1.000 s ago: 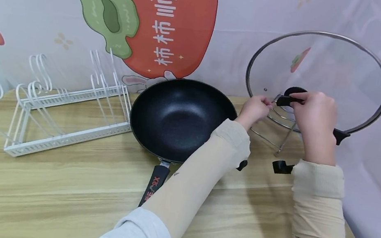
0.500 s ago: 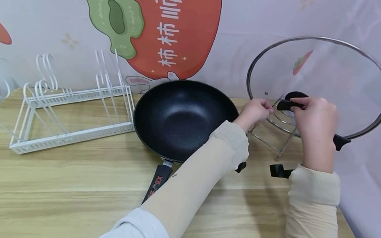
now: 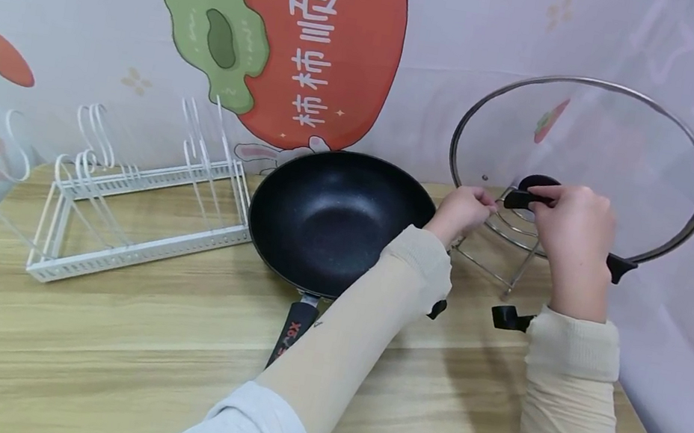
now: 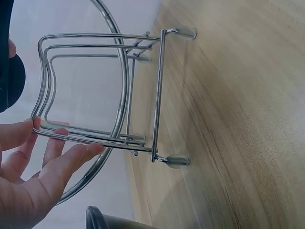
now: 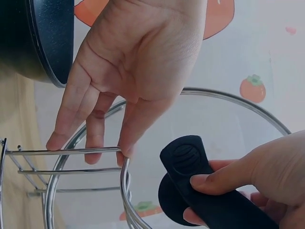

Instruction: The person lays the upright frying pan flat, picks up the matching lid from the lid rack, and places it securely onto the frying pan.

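Note:
A large round glass lid [image 3: 611, 137] with a metal rim leans upright in a wire lid stand [image 4: 158, 95] at the table's back right. My left hand [image 3: 462, 210] pinches the stand's top wire between thumb and index finger, its other fingers along the side wires. My right hand [image 3: 578, 223] holds the lid's long black handle [image 5: 214, 200], thumb on its face and fingers behind. The handle's middle is hidden by that hand in the head view. Left of the stand, a black wok [image 3: 341, 227] rests with its handle [image 3: 293, 329] toward me, partly behind my left sleeve.
A white metal dish rack [image 3: 142, 260] with curved wire dividers stands at the left. A small black piece [image 3: 510, 318] shows on the table beside my right sleeve [image 3: 568, 388]. Behind everything hangs a printed cloth [image 3: 444, 35]; the table's right edge slants beside my right arm.
The head view has shifted, so the scene appears slightly lower and further right. Both hands keep their holds on the stand and the lid's handle.

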A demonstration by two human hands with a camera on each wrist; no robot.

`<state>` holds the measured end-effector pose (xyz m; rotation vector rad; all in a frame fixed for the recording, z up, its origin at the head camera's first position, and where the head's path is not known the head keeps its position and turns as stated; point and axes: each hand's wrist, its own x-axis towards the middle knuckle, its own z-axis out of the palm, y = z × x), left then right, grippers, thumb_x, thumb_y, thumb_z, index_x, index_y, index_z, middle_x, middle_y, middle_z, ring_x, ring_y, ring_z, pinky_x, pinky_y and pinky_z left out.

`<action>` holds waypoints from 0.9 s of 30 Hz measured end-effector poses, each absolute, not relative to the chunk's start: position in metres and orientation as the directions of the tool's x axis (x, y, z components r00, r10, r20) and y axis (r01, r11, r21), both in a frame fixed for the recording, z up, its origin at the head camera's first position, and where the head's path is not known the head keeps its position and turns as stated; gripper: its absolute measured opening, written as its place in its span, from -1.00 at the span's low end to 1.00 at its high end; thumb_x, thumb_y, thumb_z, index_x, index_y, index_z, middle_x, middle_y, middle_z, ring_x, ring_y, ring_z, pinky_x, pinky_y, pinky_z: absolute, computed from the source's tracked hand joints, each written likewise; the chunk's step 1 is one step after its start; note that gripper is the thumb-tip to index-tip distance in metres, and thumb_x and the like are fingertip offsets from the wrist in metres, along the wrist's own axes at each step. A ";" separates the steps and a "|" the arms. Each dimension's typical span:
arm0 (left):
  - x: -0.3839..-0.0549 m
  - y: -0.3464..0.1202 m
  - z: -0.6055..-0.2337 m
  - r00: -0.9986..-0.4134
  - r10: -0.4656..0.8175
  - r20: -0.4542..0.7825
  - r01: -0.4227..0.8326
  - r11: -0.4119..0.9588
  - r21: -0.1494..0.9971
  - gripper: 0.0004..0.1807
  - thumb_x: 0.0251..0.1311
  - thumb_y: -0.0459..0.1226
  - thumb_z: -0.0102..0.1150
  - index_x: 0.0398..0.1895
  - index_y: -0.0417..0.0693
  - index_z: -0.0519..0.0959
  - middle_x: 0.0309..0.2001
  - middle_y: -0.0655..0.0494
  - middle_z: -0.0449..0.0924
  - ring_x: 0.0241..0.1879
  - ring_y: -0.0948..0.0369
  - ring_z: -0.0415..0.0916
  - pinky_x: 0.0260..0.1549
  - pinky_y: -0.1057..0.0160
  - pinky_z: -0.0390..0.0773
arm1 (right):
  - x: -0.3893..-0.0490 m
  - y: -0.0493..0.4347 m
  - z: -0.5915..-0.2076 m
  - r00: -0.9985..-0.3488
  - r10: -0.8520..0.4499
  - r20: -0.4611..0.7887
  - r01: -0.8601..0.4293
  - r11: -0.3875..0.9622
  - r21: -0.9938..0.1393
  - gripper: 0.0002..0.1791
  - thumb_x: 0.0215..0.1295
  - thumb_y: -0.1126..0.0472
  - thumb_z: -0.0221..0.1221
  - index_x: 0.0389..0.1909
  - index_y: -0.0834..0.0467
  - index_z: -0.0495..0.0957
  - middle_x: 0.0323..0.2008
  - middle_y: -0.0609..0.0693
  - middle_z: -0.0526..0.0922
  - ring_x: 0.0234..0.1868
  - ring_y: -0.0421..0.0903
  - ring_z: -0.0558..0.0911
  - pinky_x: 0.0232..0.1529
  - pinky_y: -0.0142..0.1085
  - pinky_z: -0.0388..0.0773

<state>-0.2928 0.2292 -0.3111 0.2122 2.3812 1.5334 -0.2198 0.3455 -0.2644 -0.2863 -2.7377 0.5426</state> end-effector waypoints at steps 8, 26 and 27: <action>-0.290 0.226 -0.313 -0.939 0.288 -0.188 -0.072 0.369 0.927 -0.92 0.44 -0.30 0.21 -0.22 -0.08 0.66 -0.39 0.21 0.51 -0.57 0.29 0.29 -0.64 0.37 0.31 | -0.215 0.341 -0.264 -0.923 0.268 0.277 0.143 0.905 -0.401 -0.69 0.48 0.26 0.13 0.12 0.22 0.69 -0.04 0.42 0.67 -0.25 0.30 0.55 -0.57 -0.10 0.31; -0.282 0.215 -0.314 -0.939 0.315 -0.135 0.010 0.419 0.908 -0.91 0.44 -0.26 0.23 -0.21 -0.06 0.68 -0.33 0.22 0.53 -0.36 0.28 0.42 -0.45 0.36 0.48 | -0.206 0.334 -0.264 -0.922 0.267 0.280 0.145 0.909 -0.391 -0.69 0.47 0.24 0.12 0.11 0.21 0.70 -0.03 0.42 0.66 -0.14 0.38 0.56 -0.48 -0.06 0.33; -0.282 0.215 -0.314 -0.939 0.316 -0.138 0.009 0.422 0.907 -0.92 0.43 -0.26 0.24 -0.22 -0.05 0.68 -0.33 0.23 0.53 -0.35 0.28 0.42 -0.45 0.36 0.49 | -0.206 0.334 -0.264 -0.921 0.267 0.282 0.144 0.909 -0.391 -0.69 0.47 0.24 0.12 0.10 0.21 0.70 -0.03 0.42 0.66 -0.14 0.38 0.56 -0.49 -0.06 0.33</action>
